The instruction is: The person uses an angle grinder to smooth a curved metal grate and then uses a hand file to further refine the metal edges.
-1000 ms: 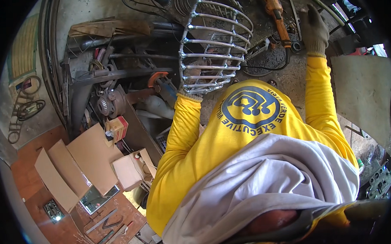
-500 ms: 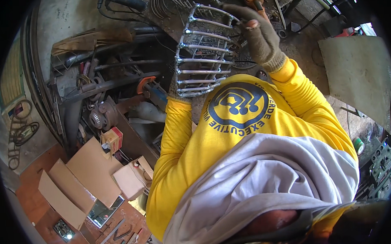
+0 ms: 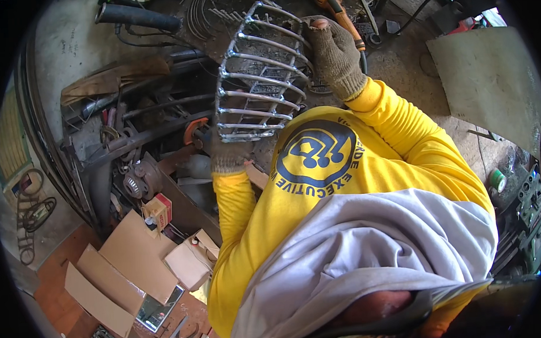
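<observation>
A welded basket-like rack of metal rods (image 3: 261, 74), with bright weld spots along its edge, is held up in front of my chest. My left hand (image 3: 231, 157), in a brown knit glove, is closed at its lower left end; the rack hides most of those fingers. On the far right side, my right hand (image 3: 340, 58), gloved alike with a bare thumb tip showing, has its fingers bent against the rack's edge. Beyond that hand lies an orange power tool (image 3: 336, 12) with a cord.
Scrap metal bars (image 3: 149, 116) and an orange-and-blue clamp-like tool (image 3: 195, 131) lie to the left. Nearer are open cardboard boxes (image 3: 136, 254). A dark cylindrical tool (image 3: 137, 17) rests at the far left. A large flat sheet (image 3: 488, 81) stands at right, above a socket tool case (image 3: 528, 219).
The rack and both hands have shifted left in view, and the rack is tilted a little differently. My right hand has come down from the rack's top corner to its side.
</observation>
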`<state>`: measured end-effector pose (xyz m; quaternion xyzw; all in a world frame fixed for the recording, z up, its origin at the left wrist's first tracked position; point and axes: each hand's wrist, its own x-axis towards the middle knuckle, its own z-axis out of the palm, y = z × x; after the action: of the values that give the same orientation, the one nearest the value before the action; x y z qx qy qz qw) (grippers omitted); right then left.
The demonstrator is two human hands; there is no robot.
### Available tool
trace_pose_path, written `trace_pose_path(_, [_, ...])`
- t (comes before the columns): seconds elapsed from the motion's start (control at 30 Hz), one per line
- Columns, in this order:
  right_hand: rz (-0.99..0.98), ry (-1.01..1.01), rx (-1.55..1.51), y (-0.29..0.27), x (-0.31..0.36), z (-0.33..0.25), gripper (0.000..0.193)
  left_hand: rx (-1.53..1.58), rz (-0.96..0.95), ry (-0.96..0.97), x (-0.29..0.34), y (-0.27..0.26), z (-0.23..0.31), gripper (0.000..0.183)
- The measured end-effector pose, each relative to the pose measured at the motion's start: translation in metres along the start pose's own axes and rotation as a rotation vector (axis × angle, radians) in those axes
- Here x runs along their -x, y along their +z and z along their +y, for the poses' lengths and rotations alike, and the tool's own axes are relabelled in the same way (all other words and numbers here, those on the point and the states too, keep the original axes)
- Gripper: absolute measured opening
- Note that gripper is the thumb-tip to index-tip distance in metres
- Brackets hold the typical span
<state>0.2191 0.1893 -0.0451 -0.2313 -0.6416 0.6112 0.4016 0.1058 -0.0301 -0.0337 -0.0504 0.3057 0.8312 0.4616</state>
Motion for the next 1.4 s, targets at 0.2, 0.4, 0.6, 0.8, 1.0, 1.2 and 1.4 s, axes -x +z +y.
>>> trace_pose_path(0.2, [0.1,0.139,-0.061,0.005,0.0,0.0,0.046,-0.586,-0.003,0.346,0.032,-0.011,0.013,0.047])
trace_pose_path(0.4, [0.152,0.24,-0.113,0.013,0.007,0.01,0.049,-2.073,0.067,1.305,0.029,-0.042,0.008,0.033])
trace_pose_path(0.6, [0.136,0.352,-0.373,0.02,0.024,0.013,0.049,-2.154,0.291,1.507,0.014,-0.051,0.019,0.023])
trace_pose_path(0.8, [0.079,0.129,-0.201,0.017,0.043,0.044,0.041,-1.991,0.366,1.272,0.006,-0.029,0.03,0.044])
trace_pose_path(1.0, [0.014,0.25,-0.257,0.008,0.044,0.034,0.052,-2.059,0.214,1.348,0.006,-0.02,0.037,0.02])
trace_pose_path(1.2, [-0.012,0.353,-0.362,0.006,0.043,0.027,0.052,-2.115,0.142,1.382,0.007,-0.036,0.042,0.026])
trace_pose_path(1.4, [-0.084,0.221,-0.285,0.006,0.049,0.016,0.048,-1.539,0.438,1.005,0.01,-0.02,0.024,0.05])
